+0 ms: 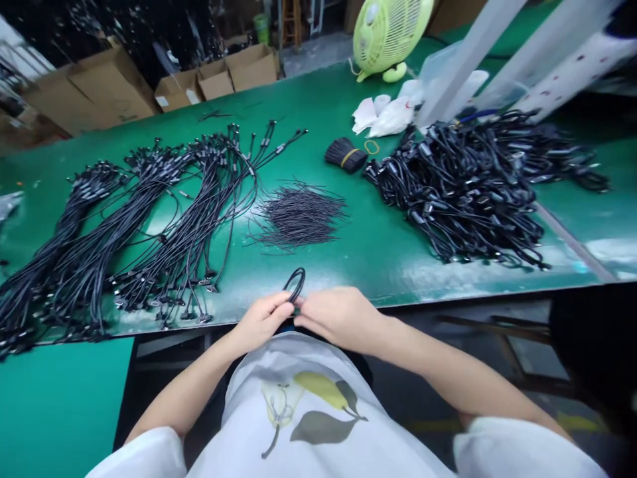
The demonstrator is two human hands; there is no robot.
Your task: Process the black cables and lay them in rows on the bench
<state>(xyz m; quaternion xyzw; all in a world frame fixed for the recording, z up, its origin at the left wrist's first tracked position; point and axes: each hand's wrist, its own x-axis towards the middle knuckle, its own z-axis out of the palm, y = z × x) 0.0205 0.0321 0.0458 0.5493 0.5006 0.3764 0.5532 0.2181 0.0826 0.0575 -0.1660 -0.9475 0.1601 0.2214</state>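
Note:
My left hand and my right hand meet at the near edge of the green table, both closed on a coiled black cable whose loop sticks up between them. Just beyond the hands lies a loose pile of thin black twist ties. Bundled black cables are laid out in rows on the left. A large tangled heap of black cables lies on the right.
A tied bunch of black ties and a rubber band lie farther back. White plastic bags and a yellow-green fan stand at the far edge. Cardboard boxes sit beyond the table.

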